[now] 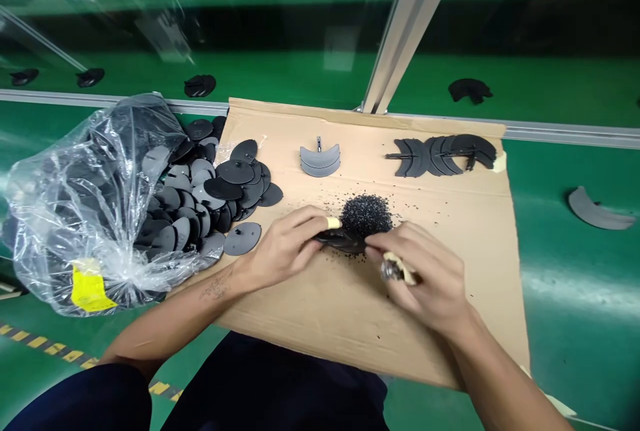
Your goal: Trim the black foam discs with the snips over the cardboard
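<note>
My left hand (283, 247) grips a black plastic part (340, 239) over a brown cardboard sheet (310, 324), with a pale finger cot on one fingertip. My right hand (425, 277) holds a small metal tool (393, 271) with a tape-wrapped grip, close to that part. The tool's tip is hidden behind my fingers. Just beyond both hands lies a heap of black plastic shavings (367, 214), with loose crumbs scattered across the cardboard. A flat black disc (243, 239) lies near my left hand.
Left of the cardboard, a clear plastic bag (85, 217) spills several black discs (235, 172). Grey curved parts (320, 161) and black curved parts (440, 155) lie at the sheet's far edge. A metal-framed glass partition (413, 31) stands behind it, on a green bench.
</note>
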`<action>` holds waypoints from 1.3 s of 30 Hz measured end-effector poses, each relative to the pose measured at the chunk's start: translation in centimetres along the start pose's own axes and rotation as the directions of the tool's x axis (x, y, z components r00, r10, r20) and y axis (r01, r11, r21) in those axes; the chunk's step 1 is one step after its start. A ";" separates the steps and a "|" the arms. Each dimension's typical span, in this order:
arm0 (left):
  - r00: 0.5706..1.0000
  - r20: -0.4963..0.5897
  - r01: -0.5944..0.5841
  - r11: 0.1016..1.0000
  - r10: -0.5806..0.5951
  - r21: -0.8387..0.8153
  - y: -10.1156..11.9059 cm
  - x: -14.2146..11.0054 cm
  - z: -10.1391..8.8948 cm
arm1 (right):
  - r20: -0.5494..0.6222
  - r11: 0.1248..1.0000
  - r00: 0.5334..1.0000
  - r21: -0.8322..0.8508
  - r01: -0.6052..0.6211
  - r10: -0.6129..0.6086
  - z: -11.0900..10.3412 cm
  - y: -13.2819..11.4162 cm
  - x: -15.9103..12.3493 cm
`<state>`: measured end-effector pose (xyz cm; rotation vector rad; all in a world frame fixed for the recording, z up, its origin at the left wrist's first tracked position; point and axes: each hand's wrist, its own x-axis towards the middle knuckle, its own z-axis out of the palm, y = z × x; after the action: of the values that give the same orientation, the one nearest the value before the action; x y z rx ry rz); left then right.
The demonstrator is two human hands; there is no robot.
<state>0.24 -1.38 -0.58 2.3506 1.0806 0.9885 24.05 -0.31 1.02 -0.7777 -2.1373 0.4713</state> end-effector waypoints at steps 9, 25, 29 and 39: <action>1.000 -0.010 0.025 0.965 -0.029 -0.262 0.8 0.2 -0.1 | 0.123 0.923 0.991 -0.384 -0.002 0.054 0.3 1.4 -0.5; 0.999 -0.041 -0.012 0.967 0.001 -0.255 1.0 0.1 0.2 | 0.147 0.910 0.988 -0.415 0.019 0.046 0.4 1.1 -0.4; 0.999 -0.037 -0.028 0.964 0.019 -0.263 1.0 0.2 0.2 | 0.153 0.867 0.988 -0.494 0.063 0.016 0.3 0.9 -0.3; 0.999 -0.045 -0.027 0.965 0.016 -0.262 1.1 0.0 0.4 | 0.204 0.841 0.978 -0.536 0.074 0.044 -0.1 0.7 -0.4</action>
<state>1.13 -2.09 -0.25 2.1398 0.8802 1.1197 24.57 -0.12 0.45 -1.0554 -2.5121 -0.0874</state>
